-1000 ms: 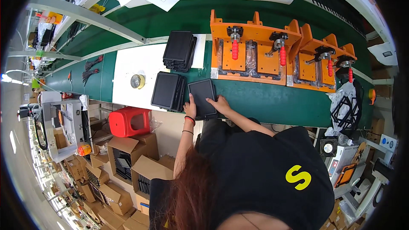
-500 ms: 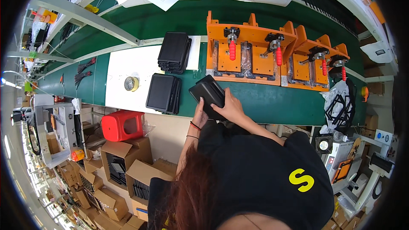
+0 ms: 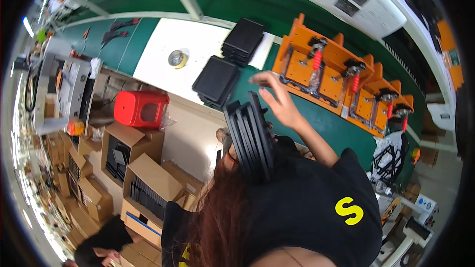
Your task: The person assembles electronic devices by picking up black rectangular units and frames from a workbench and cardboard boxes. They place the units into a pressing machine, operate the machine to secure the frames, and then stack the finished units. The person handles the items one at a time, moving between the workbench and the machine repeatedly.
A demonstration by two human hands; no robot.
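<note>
A bundle of several flat black rectangular panels (image 3: 248, 136) stands on edge close against my body, tilted to the left. My left hand (image 3: 230, 155), with a red band at the wrist, holds the bundle from its left side; most of its fingers are hidden behind the panels. My right hand (image 3: 281, 103) is raised just beyond the bundle's upper end, fingers apart and holding nothing. On the bench past it lie two piles of similar panels, a nearer pile (image 3: 216, 79) and a farther pile (image 3: 243, 39).
Orange fixtures (image 3: 309, 66) with red-handled clamps stand on the green bench at right. A tape roll (image 3: 177, 59) sits on the white sheet (image 3: 153, 64). Below left are a red stool (image 3: 141, 109) and open cartons (image 3: 148, 178). Another person (image 3: 106, 242) is at lower left.
The view has turned and shifted. Before, both hands held a black piece over the bench edge; now a bundle of panels is against my body and my right hand is off it.
</note>
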